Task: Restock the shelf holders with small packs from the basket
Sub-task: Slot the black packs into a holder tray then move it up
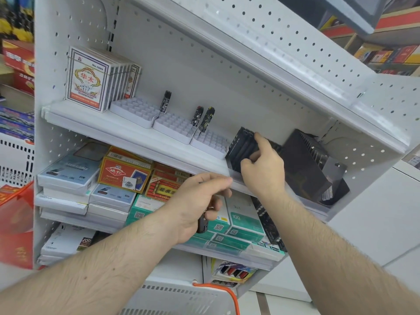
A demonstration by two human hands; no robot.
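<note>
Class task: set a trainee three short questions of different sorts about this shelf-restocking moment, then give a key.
1. True or false: the right hand is at the black holder.
2. How many dark packs stand in the white grid trays? A one, B three, C six.
3. Fill in: the left hand holds a small dark ____.

Key: 1 true. 2 B. 3 pack.

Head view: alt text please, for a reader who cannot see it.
A person's right hand grips small black packs in a black holder on a white pegboard shelf, while the left hand holds a small dark pack below. Three white slotted trays hold a few patterned lighters beside boxed playing cards.
</note>
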